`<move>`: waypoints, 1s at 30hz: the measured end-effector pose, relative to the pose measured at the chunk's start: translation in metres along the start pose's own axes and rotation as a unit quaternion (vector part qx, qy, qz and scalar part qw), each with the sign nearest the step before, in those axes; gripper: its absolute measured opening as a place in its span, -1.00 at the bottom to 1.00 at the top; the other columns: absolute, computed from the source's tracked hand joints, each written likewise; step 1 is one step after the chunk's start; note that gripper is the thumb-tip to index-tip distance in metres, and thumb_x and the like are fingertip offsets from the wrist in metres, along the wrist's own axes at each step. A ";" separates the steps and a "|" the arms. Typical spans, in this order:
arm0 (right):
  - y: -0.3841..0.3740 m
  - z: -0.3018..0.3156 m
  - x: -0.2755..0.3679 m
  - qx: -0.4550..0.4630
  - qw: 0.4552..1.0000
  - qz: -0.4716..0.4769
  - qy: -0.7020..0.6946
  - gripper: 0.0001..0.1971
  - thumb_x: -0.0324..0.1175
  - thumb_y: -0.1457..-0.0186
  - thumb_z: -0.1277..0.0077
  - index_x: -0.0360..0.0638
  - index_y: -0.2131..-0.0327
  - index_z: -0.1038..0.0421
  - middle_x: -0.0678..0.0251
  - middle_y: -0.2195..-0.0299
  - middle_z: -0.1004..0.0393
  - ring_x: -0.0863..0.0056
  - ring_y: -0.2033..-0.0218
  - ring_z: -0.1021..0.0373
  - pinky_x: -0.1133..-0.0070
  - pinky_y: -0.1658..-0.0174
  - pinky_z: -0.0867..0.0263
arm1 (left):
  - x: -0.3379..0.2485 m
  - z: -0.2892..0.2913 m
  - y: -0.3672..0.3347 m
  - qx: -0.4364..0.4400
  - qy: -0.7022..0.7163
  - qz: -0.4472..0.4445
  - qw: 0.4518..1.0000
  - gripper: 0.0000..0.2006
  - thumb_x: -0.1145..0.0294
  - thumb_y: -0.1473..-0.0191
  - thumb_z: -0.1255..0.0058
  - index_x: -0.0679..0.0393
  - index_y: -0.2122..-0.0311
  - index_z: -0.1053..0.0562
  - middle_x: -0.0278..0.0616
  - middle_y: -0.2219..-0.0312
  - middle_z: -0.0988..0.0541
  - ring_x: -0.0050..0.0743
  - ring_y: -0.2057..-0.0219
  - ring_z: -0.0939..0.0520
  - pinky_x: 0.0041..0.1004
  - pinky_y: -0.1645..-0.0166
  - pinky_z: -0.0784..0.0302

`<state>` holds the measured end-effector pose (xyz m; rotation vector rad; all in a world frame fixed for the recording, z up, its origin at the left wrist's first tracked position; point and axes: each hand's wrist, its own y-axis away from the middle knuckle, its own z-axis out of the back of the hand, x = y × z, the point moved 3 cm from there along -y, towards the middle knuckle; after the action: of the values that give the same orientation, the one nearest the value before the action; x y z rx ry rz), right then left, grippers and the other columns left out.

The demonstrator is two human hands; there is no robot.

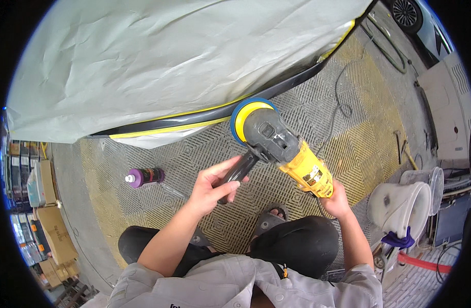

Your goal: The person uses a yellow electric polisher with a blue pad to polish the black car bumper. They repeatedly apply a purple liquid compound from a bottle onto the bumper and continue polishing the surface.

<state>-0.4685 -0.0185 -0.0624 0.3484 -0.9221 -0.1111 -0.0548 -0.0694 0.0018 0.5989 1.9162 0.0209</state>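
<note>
I hold a yellow and black power polisher (302,161) in both hands, its round blue-edged yellow pad (244,120) up against the dark trim strip (189,119) of a car body; whether they touch I cannot tell. My left hand (215,187) is closed around the black side handle (240,172). My right hand (336,200) wraps the rear end of the yellow body, its fingers partly hidden. Masking paper (143,61) covers the panel above the strip, edged with yellow tape (168,128). A purple bottle with a white cap (144,177) lies on its side on the floor, left of my left hand.
The polisher's cord (340,97) trails over the grey and yellow grated floor (225,220). White buckets (399,205) stand at right, a purple cloth (398,238) on one rim. A hammer (398,146) lies beyond. Cardboard boxes (56,233) and shelves line the left.
</note>
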 end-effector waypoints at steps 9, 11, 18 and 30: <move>-0.020 0.065 0.012 -0.015 0.998 0.045 -0.043 -0.56 -0.69 -0.05 -0.07 -0.38 -0.06 -0.52 0.14 0.03 -0.70 0.43 -0.03 -0.60 0.49 -0.14 -0.45 | -0.014 -0.046 -0.065 0.027 0.053 0.014 0.998 -0.35 0.56 -0.25 -0.17 0.16 -0.44 -0.34 -0.01 0.10 -0.72 -0.59 0.52 -0.59 -0.55 0.39 -0.52; -0.023 0.082 0.001 -0.013 0.999 0.011 -0.029 -0.52 -0.70 -0.02 -0.06 -0.37 -0.09 -0.51 0.17 0.00 -0.68 0.44 -0.06 -0.57 0.51 -0.16 -0.42 | -0.019 -0.063 -0.086 0.033 0.041 0.018 0.998 -0.36 0.55 -0.26 -0.17 0.15 -0.43 -0.35 -0.03 0.10 -0.73 -0.60 0.53 -0.59 -0.56 0.41 -0.51; -0.043 0.114 -0.037 -0.027 0.998 -0.006 -0.056 -0.52 -0.72 0.09 -0.01 -0.37 0.00 -0.54 0.29 0.12 -0.68 0.50 0.07 -0.56 0.53 -0.07 -0.42 | -0.034 -0.109 -0.146 0.045 0.021 0.049 0.998 -0.39 0.54 -0.26 -0.20 0.16 -0.41 -0.38 -0.12 0.16 -0.72 -0.64 0.53 -0.59 -0.57 0.46 -0.52; -0.040 0.075 -0.031 0.001 0.997 0.054 -0.056 -0.46 -0.76 0.07 0.02 -0.36 -0.06 -0.54 0.21 -0.01 -0.68 0.39 -0.08 -0.57 0.49 -0.19 -0.40 | -0.028 -0.093 -0.109 0.020 0.016 0.056 0.998 -0.36 0.62 -0.23 -0.19 0.11 -0.42 -0.38 -0.14 0.13 -0.73 -0.68 0.54 -0.57 -0.61 0.44 -0.50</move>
<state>-0.5447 -0.0669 -0.0580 0.2949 -1.0508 -0.0313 -0.1706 -0.1523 0.0349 0.7373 1.9147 0.0635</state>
